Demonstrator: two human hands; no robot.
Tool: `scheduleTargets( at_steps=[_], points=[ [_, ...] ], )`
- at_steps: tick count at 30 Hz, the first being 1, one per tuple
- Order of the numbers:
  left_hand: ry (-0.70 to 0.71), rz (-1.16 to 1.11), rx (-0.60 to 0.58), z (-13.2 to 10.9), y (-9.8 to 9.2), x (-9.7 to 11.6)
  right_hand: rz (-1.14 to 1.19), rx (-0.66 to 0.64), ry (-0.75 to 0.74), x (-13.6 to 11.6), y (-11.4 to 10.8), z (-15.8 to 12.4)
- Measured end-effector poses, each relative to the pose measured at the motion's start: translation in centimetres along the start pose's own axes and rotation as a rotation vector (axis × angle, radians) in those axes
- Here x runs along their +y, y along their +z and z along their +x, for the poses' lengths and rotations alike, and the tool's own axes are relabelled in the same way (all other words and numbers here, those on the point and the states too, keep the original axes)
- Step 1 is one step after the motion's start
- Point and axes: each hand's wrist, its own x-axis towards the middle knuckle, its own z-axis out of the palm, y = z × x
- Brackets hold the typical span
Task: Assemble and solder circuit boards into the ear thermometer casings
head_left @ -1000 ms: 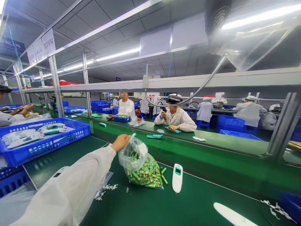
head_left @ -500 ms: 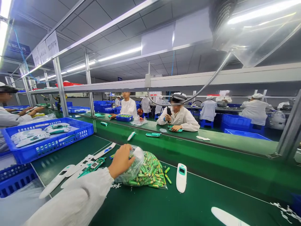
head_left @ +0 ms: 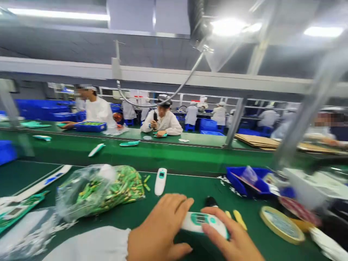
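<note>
Head-worn view, facing forward, angled down

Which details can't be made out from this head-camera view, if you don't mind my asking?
Head view:
The white handheld device: its underside and ends are hidden by the left hand and right hand.
The green batteries: blurred, with labels unreadable, and partly veiled by the plastic bag.
The blue crate: its contents are blurred.
The co-worker: blurred and cut off by the right edge.

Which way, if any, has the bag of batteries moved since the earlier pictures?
No, the bag still lies just left of the white thermometer.
</note>
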Motion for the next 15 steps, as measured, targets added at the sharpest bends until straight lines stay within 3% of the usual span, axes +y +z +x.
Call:
scheduleTargets(
  at_steps=[3,5,7,9,11,15],
  points=[
    [0.005,-0.215,-0.164,2.8,4.4,0.7,-0.001,-0.066,-0.04,-0.2,-0.8,-1.0],
    [-0.066,-0.514,-0.201,4.5,6.7,0.3,-0.071,0.022,-0.032,1.0,-2.6,-1.7],
    [-0.272,-0.953,-0.218,5.6,8.4,-0.3,-0.242,0.143,-0.068,2.5,-4.5,-2.3],
    [-0.543,-1.392,-0.206,6.4,9.5,-1.0,-0.531,0.171,-0.215,4.0,-5.9,-2.5],
    [-0.718,-1.691,-0.152,6.7,10.0,-1.5,-0.839,0.063,-0.464,5.2,-6.2,-2.1],
    [-0.764,-1.932,-0.063,6.8,9.7,-2.0,-1.142,-0.252,-0.842,6.2,-4.8,-0.3]
  ],
)
